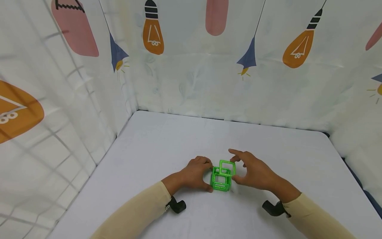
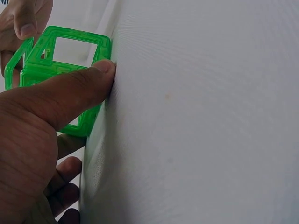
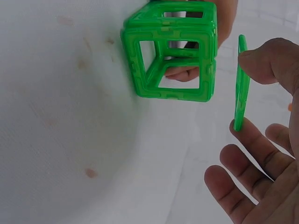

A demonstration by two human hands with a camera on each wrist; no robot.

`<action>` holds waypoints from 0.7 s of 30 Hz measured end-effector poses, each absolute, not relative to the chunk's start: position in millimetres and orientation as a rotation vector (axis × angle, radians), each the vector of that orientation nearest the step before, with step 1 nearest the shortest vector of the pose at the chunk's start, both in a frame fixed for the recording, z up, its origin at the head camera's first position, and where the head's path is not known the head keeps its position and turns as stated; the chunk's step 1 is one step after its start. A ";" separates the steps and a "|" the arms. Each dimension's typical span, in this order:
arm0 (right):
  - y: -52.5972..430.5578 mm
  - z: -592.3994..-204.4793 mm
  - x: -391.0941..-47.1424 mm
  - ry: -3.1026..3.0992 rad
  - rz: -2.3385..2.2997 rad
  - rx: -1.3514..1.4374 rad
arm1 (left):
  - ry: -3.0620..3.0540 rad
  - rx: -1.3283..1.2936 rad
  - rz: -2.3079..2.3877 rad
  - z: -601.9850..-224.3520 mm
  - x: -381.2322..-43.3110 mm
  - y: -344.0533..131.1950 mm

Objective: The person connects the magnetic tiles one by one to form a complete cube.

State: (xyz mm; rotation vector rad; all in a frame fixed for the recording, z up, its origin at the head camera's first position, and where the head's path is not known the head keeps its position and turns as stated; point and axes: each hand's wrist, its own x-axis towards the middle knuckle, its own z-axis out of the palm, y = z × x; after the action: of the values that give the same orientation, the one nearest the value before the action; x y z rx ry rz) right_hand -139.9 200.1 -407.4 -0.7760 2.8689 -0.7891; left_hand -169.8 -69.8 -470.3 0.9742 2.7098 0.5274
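A cube of see-through green magnetic tiles (image 1: 221,188), square frames with hollow middles, stands on the white table. My left hand (image 1: 195,173) grips it from the left; in the left wrist view the thumb lies across one side of the cube (image 2: 79,31). My right hand (image 1: 256,171) pinches a single green square tile (image 3: 241,93) by its edges between thumb and a finger, the other fingers spread. In the right wrist view this tile is seen edge-on, a small gap away from the cube (image 3: 173,35). From the head it overlaps the cube's upper part.
White cloth covers the table (image 1: 167,139), whose far edge meets a white curtain (image 1: 191,86) printed with lamps and bulbs. More curtain hangs along the left and right sides. Each wrist carries a small black camera (image 1: 178,206).
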 end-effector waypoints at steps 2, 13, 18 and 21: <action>199.9 -407.6 -138.7 2.869 -0.785 -0.788 | 2.711 0.975 0.524 -469.4 -169.7 -69.6; 194.4 -409.0 -133.9 2.877 -0.747 -0.816 | 2.714 0.991 0.531 -466.2 -168.2 -69.5; 192.8 -409.2 -132.6 2.868 -0.749 -0.834 | 2.716 1.002 0.535 -464.1 -166.7 -69.6; 191.9 -410.2 -132.7 2.862 -0.747 -0.834 | 2.718 1.004 0.535 -463.6 -166.0 -69.5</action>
State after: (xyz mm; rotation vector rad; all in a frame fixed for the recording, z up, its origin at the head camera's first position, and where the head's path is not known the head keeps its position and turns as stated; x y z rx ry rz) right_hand -132.7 191.9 -410.2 -0.8338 2.8617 -0.7471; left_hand -166.0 -69.5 -463.7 1.0038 2.7178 0.5355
